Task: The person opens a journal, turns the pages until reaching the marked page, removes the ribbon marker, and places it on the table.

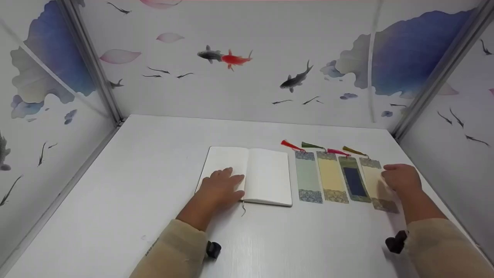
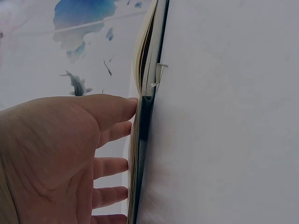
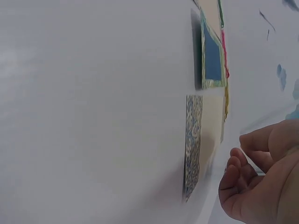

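An open notebook (image 1: 269, 173) with blank pages lies on the table, a ribbon marker (image 1: 243, 209) hanging from its lower edge. My left hand (image 1: 222, 186) rests on the left page with fingers spread; in the left wrist view its fingertips (image 2: 112, 167) meet the pages' edge. To the notebook's right are a pale green bookmark (image 1: 307, 173), a yellow bookmark (image 1: 331, 175), a dark blue bookmark (image 1: 354, 181) and a cream bookmark (image 1: 374, 179). Beside the cream one is my right hand (image 1: 403, 178), fingers loosely curled around nothing. The right wrist view shows a gap between fingertips (image 3: 236, 156) and bookmark.
Each bookmark has a tassel at its top, such as the red tassel (image 1: 290, 145) and the olive tassel (image 1: 354, 150). White panels (image 1: 247, 96) painted with fish and petals enclose the white table (image 1: 115, 193) at the back and both sides.
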### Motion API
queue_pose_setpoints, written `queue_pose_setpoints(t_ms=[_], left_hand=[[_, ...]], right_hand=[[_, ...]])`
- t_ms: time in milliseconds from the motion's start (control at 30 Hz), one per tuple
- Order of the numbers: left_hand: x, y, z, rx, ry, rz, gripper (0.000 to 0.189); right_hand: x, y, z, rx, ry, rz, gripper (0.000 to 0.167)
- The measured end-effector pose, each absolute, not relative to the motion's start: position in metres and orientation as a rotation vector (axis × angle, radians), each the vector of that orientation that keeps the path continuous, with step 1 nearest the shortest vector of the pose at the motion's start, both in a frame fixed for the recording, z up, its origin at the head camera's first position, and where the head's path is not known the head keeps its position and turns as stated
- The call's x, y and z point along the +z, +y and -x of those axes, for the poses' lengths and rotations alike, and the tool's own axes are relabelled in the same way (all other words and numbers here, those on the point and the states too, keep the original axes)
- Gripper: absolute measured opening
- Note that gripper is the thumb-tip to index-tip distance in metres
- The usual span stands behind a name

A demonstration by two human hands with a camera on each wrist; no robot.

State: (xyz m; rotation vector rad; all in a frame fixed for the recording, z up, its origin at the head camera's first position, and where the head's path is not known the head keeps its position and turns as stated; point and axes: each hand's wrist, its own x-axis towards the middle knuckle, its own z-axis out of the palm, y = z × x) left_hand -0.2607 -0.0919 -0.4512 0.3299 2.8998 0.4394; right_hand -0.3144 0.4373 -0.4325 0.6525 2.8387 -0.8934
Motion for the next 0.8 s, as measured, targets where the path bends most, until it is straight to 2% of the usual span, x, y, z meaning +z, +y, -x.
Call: queue_pose_setpoints(t_ms=[333, 800], left_hand=[[-0.453, -0.092, 0.263, 0.428, 2.902, -0.333, 0.061], [-0.455, -0.092, 0.265, 0.411, 2.9, -0.333, 0.062]], right_hand=[[-0.426, 0.372, 0.313, -1.157, 2.827, -0.485, 0.057], [-0.424, 0.3, 0.303, -1.147, 2.858, -0.143, 0.056]])
